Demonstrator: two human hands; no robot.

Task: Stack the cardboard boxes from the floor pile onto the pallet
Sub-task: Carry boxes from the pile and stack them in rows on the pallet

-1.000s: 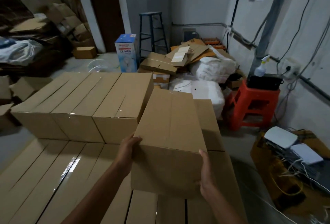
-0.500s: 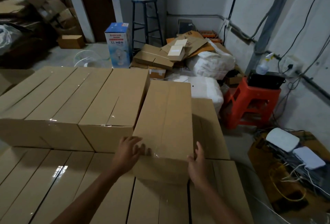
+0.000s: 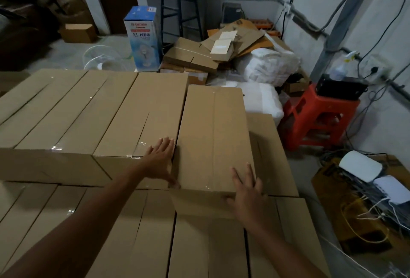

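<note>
Box set down: it has come out of the air and now lies beside the upper row.

Head view: the box (image 3: 213,140) rests on the lower layer of boxes (image 3: 155,233), its long side touching the upper row (image 3: 88,111). The left hand (image 3: 160,160) lies straight-fingered at its near left corner. The right hand (image 3: 246,191), fingers spread flat, presses the near right corner. Placing seems nearly done, but the near end juts out, so a push away should square it.
</note>
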